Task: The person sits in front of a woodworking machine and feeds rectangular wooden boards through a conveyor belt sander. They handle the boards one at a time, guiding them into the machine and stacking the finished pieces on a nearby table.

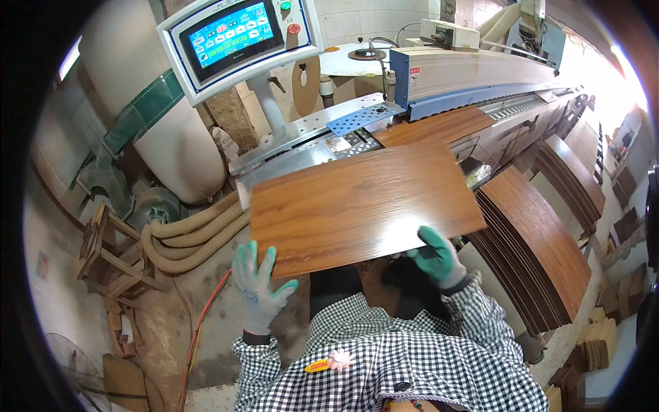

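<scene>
A rectangular wood-grain board (357, 206) is held out in front of me, slightly tilted, with a bright glare near its front edge. My right hand (437, 258), in a green and grey work glove, grips the near edge toward the right, thumb on top and fingers mostly hidden beneath. My left hand (261, 281), gloved alike, is at the near left corner with its fingers spread; whether it presses on the board I cannot tell. Beyond, a second wood-grain board (439, 128) lies partly under the blue and beige guard of a long machine (473, 75).
A stack of boards (532, 233) stands on my right, with another stack (570, 182) behind it. A control panel (233, 41) with a lit screen rises at the left. Ribbed hoses (195, 237), a wooden stool (113, 257) and a red cable (202, 329) are lower left.
</scene>
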`<control>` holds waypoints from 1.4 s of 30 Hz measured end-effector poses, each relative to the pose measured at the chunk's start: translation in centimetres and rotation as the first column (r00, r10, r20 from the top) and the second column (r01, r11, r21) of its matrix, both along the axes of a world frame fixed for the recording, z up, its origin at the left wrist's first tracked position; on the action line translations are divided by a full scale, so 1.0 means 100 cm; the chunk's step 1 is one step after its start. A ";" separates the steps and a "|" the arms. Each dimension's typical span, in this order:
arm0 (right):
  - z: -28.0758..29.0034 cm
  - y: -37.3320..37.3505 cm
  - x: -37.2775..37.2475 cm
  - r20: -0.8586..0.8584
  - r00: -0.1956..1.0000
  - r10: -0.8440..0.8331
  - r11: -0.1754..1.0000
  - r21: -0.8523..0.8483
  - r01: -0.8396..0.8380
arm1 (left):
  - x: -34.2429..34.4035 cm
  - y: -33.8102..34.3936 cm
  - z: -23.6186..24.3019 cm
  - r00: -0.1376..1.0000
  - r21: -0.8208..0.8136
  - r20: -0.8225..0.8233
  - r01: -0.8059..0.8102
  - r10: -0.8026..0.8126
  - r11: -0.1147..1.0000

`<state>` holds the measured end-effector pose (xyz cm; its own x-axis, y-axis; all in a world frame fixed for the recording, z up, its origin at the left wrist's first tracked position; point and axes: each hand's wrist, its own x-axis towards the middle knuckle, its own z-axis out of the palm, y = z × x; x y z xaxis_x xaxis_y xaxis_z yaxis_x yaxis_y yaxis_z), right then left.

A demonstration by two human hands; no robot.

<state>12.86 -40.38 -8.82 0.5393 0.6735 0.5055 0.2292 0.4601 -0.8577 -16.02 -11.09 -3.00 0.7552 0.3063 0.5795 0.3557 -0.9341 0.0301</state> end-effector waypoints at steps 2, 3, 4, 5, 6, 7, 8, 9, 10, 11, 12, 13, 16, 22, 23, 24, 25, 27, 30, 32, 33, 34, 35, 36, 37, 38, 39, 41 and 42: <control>-0.001 0.031 0.004 0.079 0.996 0.045 0.994 -0.103 -0.037 | -0.016 0.011 -0.003 0.998 -0.064 -0.016 -0.060 0.059 0.996; -0.001 0.058 0.011 -0.352 0.920 0.172 0.979 -0.041 -0.199 | -0.023 0.018 -0.004 0.997 -0.110 -0.016 -0.075 0.073 0.991; 0.000 0.076 0.014 -0.565 0.773 0.289 0.947 0.051 -0.317 | -0.025 0.023 -0.005 0.997 -0.138 0.048 -0.048 0.055 0.989; 0.001 0.094 0.017 -0.743 0.564 0.360 0.913 0.156 -0.377 | -0.026 0.028 -0.006 0.994 -0.096 0.081 -0.062 0.070 0.993; 0.003 0.106 0.017 -0.786 0.416 0.458 0.862 0.278 -0.423 | -0.027 0.032 -0.006 0.992 -0.119 0.022 -0.119 0.123 0.986; 0.005 0.114 0.017 -0.820 0.260 0.511 0.819 0.371 -0.438 | -0.023 0.039 -0.006 0.989 -0.129 0.012 -0.143 0.146 0.981; 0.009 0.115 0.016 -0.820 0.312 0.479 0.847 0.338 -0.411 | -0.016 0.046 -0.007 0.986 -0.120 0.032 -0.158 0.163 0.980; 0.014 0.113 0.016 -0.835 0.368 0.410 0.889 0.274 -0.368 | -0.009 0.052 -0.007 0.985 -0.145 0.020 -0.168 0.173 0.975; 0.018 0.110 0.013 -0.822 0.418 0.387 0.906 0.254 -0.339 | -0.001 0.060 -0.007 0.982 -0.153 0.024 -0.181 0.187 0.972; 0.025 0.101 0.014 -0.817 0.495 0.297 0.939 0.154 -0.309 | 0.007 0.066 -0.007 0.982 -0.149 0.037 -0.180 0.187 0.972; 0.030 0.088 0.013 -0.786 0.592 0.180 0.969 0.038 -0.244 | 0.016 0.072 -0.008 0.982 -0.135 0.061 -0.169 0.178 0.976; 0.036 0.067 0.012 -0.700 0.703 0.126 0.981 -0.016 -0.192 | 0.024 0.077 -0.008 0.981 -0.153 0.054 -0.176 0.186 0.972; 0.056 0.006 0.027 -0.187 0.966 -0.179 0.957 -0.263 0.126 | 0.048 0.088 -0.010 0.982 -0.171 0.063 -0.168 0.181 0.971; 0.078 -0.141 0.058 0.986 0.082 -0.143 -0.270 -0.118 0.956 | 0.077 0.083 -0.014 0.983 -0.205 0.047 -0.162 0.175 0.965; 0.074 -0.158 0.059 0.984 0.118 -0.132 -0.369 -0.159 0.916 | 0.078 0.083 -0.013 0.983 -0.209 0.042 -0.168 0.181 0.963; 0.070 -0.172 0.058 0.984 0.147 -0.103 -0.477 -0.178 0.861 | 0.079 0.082 -0.014 0.983 -0.208 0.042 -0.169 0.181 0.963; 0.065 -0.184 0.057 0.980 0.184 -0.075 -0.589 -0.192 0.785 | 0.080 0.082 -0.014 0.983 -0.207 0.042 -0.169 0.181 0.964; 0.050 -0.197 0.051 0.990 0.117 -0.078 -0.524 -0.140 0.840 | 0.080 0.083 -0.014 0.984 -0.199 0.042 -0.162 0.174 0.966; 0.036 -0.205 0.044 0.993 0.086 -0.078 -0.479 -0.113 0.871 | 0.079 0.083 -0.013 0.985 -0.192 0.033 -0.157 0.166 0.969; 0.033 -0.205 0.038 0.992 0.097 -0.086 -0.478 -0.127 0.869 | 0.079 0.083 -0.012 0.986 -0.210 0.021 -0.160 0.168 0.965; 0.032 -0.202 0.033 0.995 0.052 -0.085 -0.457 -0.085 0.885 | 0.081 0.084 -0.011 0.986 -0.214 0.032 -0.153 0.164 0.965; 0.033 -0.201 0.026 0.995 0.029 -0.098 -0.435 -0.069 0.898 | 0.081 0.084 -0.011 0.985 -0.213 0.021 -0.161 0.169 0.964; 0.035 -0.198 0.020 0.994 0.017 -0.107 -0.417 -0.061 0.907 | 0.081 0.084 -0.011 0.985 -0.211 0.018 -0.165 0.173 0.963; 0.036 -0.193 0.012 0.991 0.057 -0.123 -0.429 -0.105 0.897 | 0.081 0.084 -0.012 0.984 -0.216 0.014 -0.168 0.175 0.962; 0.038 -0.189 0.004 0.983 -0.023 -0.180 -0.351 -0.042 0.935 | 0.080 0.084 -0.012 0.984 -0.221 0.010 -0.171 0.178 0.960; 0.038 -0.183 -0.006 0.959 -0.051 -0.280 -0.201 -0.006 0.980 | 0.080 0.084 -0.012 0.984 -0.233 0.007 -0.172 0.179 0.957; 0.038 -0.178 -0.016 0.925 -0.014 -0.379 -0.073 -0.015 0.997 | 0.081 0.084 -0.012 0.985 -0.242 0.016 -0.162 0.171 0.957; 0.029 -0.168 -0.032 0.850 0.095 -0.518 0.131 -0.032 0.991 | 0.081 0.083 -0.011 0.981 -0.238 -0.003 -0.187 0.192 0.953; 0.024 -0.166 -0.039 0.732 0.314 -0.605 0.231 -0.217 0.949 | 0.081 0.082 -0.010 0.981 -0.239 -0.006 -0.191 0.195 0.952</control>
<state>9.01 -57.03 -6.45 0.7891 0.2149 0.5755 0.5413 -0.6862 -0.4860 -7.88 -2.86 -4.04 0.6584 0.5754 0.4852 0.5257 -0.8129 0.2507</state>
